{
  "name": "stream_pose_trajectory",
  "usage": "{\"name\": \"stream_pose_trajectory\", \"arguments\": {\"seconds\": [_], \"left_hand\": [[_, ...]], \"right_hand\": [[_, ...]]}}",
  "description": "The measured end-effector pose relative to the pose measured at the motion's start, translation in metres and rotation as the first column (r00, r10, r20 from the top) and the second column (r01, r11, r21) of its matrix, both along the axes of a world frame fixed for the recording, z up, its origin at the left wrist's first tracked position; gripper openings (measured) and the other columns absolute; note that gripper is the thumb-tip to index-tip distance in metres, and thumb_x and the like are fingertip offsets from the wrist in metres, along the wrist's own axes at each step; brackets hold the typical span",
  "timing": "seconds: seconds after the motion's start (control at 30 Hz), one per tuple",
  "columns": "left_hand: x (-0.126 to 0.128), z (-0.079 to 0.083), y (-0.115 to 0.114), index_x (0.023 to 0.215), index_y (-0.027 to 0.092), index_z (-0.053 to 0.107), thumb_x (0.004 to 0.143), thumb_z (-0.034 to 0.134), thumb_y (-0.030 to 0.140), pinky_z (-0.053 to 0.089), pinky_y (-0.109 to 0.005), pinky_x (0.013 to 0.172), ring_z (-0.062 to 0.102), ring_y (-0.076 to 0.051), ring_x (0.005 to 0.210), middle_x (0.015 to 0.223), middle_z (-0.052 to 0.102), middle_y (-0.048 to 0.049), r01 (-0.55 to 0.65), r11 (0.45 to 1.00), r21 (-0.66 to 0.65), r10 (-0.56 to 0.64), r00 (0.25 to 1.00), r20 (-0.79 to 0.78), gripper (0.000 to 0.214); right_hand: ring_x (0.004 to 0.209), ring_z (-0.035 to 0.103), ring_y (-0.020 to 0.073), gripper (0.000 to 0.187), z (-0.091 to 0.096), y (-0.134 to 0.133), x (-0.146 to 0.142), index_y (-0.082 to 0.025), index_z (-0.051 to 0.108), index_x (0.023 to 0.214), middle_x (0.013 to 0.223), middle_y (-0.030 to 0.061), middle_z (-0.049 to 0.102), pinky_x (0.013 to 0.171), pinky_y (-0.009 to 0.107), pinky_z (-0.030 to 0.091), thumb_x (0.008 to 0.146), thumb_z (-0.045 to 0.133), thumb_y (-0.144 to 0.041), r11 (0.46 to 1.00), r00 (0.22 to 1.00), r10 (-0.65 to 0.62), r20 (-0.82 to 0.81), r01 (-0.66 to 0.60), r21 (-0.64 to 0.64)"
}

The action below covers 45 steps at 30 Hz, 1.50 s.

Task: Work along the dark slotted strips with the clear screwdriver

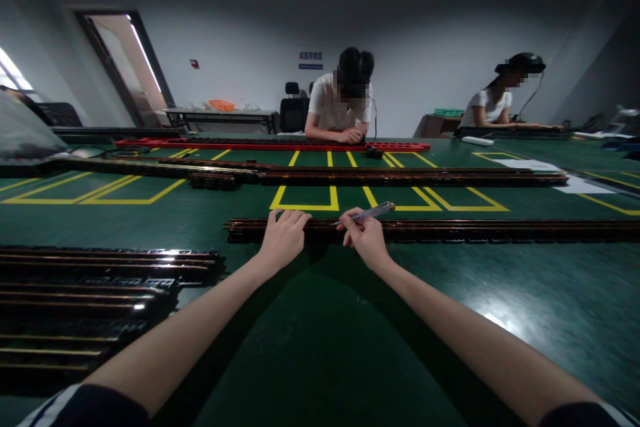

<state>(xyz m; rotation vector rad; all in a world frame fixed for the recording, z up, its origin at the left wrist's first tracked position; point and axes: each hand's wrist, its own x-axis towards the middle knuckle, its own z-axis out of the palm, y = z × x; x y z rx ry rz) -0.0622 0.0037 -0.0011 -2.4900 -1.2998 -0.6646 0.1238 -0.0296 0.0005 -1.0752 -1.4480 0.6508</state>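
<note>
A long dark rail with copper-coloured lines (475, 231) lies crosswise on the green table in front of me. My left hand (284, 238) is closed over the rail near its left end, fingers bent across the far edge. My right hand (366, 240) pinches a slim pen-shaped tool (373, 211) with a pale, see-through handle. Its thin tip points left and down at the rail, between my two hands. Whether the tip touches the rail I cannot tell.
Stacked dark rails (75, 297) lie at the left, near my left forearm. Another row of long rails (400, 176) crosses the table farther off. Behind it, a person (340, 103) leans over a red rail (405, 146). A second person (493, 107) sits at the right.
</note>
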Motion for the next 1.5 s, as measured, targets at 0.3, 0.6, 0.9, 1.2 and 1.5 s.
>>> {"name": "stream_pose_trajectory", "arguments": {"seconds": [0.3, 0.6, 0.9, 1.2, 1.5], "left_hand": [[-0.0010, 0.0003, 0.0019, 0.115, 0.019, 0.060, 0.079, 0.033, 0.005, 0.034, -0.046, 0.099, 0.057, -0.023, 0.111, 0.116, 0.065, -0.0089, 0.001, 1.000, -0.014, -0.001, 1.000, -0.010, 0.046], [-0.0016, 0.0023, 0.0027, 0.115, 0.017, 0.058, 0.082, 0.034, 0.012, 0.034, -0.043, 0.099, 0.058, -0.022, 0.107, 0.116, 0.065, -0.0085, -0.005, 0.997, -0.078, 0.005, 1.000, -0.011, 0.041], [-0.0003, 0.0042, 0.0001, 0.109, 0.016, 0.059, 0.086, 0.041, 0.040, 0.040, -0.041, 0.087, 0.060, -0.025, 0.098, 0.107, 0.067, -0.0108, -0.014, 0.998, -0.066, 0.014, 1.000, 0.006, 0.038], [-0.0005, -0.0021, 0.0044, 0.105, 0.014, 0.059, 0.086, 0.045, 0.051, 0.038, -0.041, 0.086, 0.060, -0.026, 0.095, 0.100, 0.067, -0.0104, -0.052, 0.999, 0.007, 0.052, 0.998, -0.038, 0.043], [0.0005, -0.0007, 0.0034, 0.102, 0.015, 0.059, 0.086, 0.046, 0.048, 0.038, -0.041, 0.086, 0.060, -0.026, 0.093, 0.099, 0.068, -0.0100, -0.075, 0.997, 0.003, 0.075, 0.997, -0.031, 0.039]], "right_hand": [[0.041, 0.055, 0.0094, 0.037, -0.0008, 0.0010, 0.0008, -0.019, 0.054, 0.074, 0.068, 0.0021, 0.063, 0.036, 0.020, 0.042, 0.080, 0.054, -0.056, 1.000, 0.999, -0.010, -0.033, 0.010, 0.018], [0.042, 0.055, 0.0099, 0.030, -0.0018, 0.0022, 0.0019, -0.019, 0.056, 0.075, 0.070, 0.0033, 0.065, 0.037, 0.021, 0.042, 0.081, 0.056, -0.048, 0.999, 1.000, 0.030, 0.008, -0.030, -0.014], [0.041, 0.054, 0.0095, 0.028, -0.0013, 0.0019, 0.0014, -0.018, 0.055, 0.075, 0.068, 0.0027, 0.064, 0.037, 0.021, 0.041, 0.083, 0.055, -0.045, 1.000, 1.000, 0.024, 0.012, -0.023, -0.012], [0.039, 0.053, 0.0080, 0.031, -0.0026, 0.0032, 0.0003, -0.018, 0.054, 0.075, 0.068, 0.0012, 0.063, 0.035, 0.019, 0.038, 0.082, 0.055, -0.049, 0.999, 0.998, 0.048, -0.038, -0.049, -0.017], [0.039, 0.053, 0.0083, 0.032, -0.0005, 0.0017, 0.0001, -0.018, 0.055, 0.075, 0.068, 0.0016, 0.063, 0.035, 0.019, 0.040, 0.081, 0.056, -0.049, 0.998, 0.997, 0.065, -0.036, -0.066, -0.018]]}}
